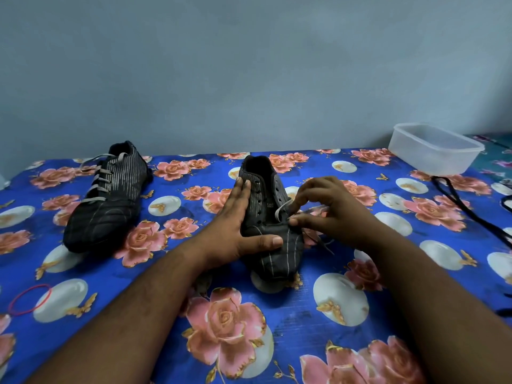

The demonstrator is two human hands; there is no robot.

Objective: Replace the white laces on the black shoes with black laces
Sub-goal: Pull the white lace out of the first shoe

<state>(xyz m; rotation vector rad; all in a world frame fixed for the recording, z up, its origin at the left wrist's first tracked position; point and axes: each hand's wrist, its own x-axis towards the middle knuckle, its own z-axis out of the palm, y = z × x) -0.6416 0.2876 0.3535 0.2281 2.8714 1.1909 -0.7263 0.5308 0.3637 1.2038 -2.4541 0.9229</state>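
A black striped shoe lies in the middle of the table, toe toward me, most eyelets bare. My left hand presses flat against its left side, thumb across the toe. My right hand pinches the white lace at the lowest eyelets; loose lace ends trail to the right of the shoe. A second black shoe sits at the left, laced with a white lace. Black laces lie on the cloth at the far right.
A clear plastic container stands at the back right corner. A red rubber band lies near the left front. The table carries a blue flowered cloth, with a grey wall close behind.
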